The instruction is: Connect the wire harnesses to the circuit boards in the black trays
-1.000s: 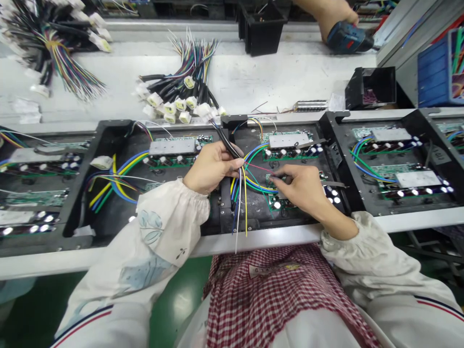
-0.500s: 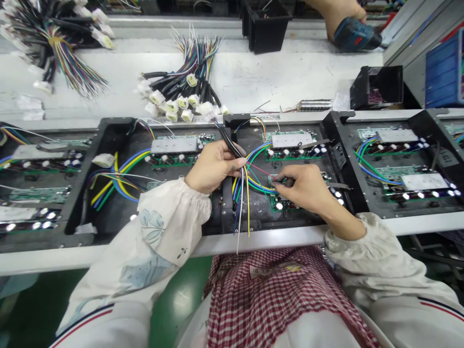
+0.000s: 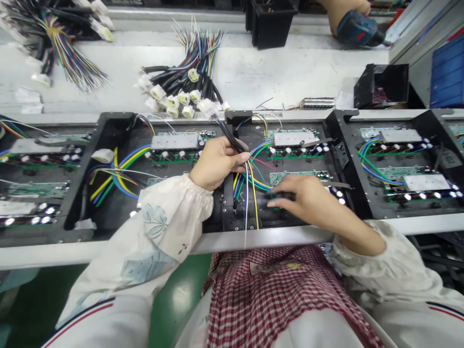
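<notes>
My left hand is closed around a black-sheathed wire harness, its white connector pointing up and left. Loose white, yellow and blue wires hang from under my thumb toward the table edge. Thin red and green wires spread right from the same grip. Over the lower circuit board, my right hand is slightly blurred, thumb and index finger apart, with no wire visible between them. Dark covers show on some of its fingertips. Thick blue, green and yellow cables run behind the harness to the boards.
Black housings with circuit boards line the bench. Behind them lie two harness bundles, black bins and a blue crate. Another person's hand holds a power drill at the back right.
My right hand has moved down and its pinch on the red wire has opened. The hanging wires have swung slightly right. My left hand keeps its hold on the harness.
</notes>
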### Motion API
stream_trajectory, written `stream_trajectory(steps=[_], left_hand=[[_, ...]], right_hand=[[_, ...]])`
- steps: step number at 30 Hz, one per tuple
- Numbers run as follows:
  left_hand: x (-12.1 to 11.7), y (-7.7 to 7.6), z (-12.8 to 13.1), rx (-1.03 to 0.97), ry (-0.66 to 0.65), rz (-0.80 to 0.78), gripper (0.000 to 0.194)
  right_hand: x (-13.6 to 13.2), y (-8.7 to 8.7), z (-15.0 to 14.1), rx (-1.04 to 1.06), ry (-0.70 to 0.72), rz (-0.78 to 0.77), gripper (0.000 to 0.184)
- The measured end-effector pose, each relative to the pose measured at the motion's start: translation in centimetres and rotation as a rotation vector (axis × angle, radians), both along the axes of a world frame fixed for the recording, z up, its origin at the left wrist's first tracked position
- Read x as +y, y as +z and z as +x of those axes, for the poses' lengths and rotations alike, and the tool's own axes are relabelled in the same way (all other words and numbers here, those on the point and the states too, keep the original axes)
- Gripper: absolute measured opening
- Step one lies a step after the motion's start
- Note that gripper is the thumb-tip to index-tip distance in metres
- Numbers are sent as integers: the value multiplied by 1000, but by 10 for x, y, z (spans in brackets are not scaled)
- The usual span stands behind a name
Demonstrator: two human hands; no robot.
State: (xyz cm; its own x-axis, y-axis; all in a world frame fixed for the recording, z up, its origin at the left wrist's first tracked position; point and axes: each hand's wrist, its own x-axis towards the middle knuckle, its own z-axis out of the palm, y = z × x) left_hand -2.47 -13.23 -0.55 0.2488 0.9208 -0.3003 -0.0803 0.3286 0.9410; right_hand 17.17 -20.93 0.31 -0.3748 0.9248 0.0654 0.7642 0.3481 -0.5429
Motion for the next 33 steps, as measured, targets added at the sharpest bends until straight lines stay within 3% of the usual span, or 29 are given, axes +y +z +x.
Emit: stream_trajectory(steps=[2,6,11,20,27,33], left_hand=[[-1,-1,4,3,27,20,17],[-4,-2,10,17,30,63,20],[-4,-4,11,29,35,96,22],[-3,-8,11,-14,61,117,22],[-3,-8,10,-1,56,113,24],[-2,-7,9,9,70,101,27]], right_hand=[[-1,-1,-3,94,-42,-15,8],[9,-13,-4,98,-260,126,9],[15,-24,-2,34,-266,112,10],[12,-24,-2,40,-262,129,11],[13,-24,-4,49,-242,34,9],[8,-18,-3,-115,-269,155,15]])
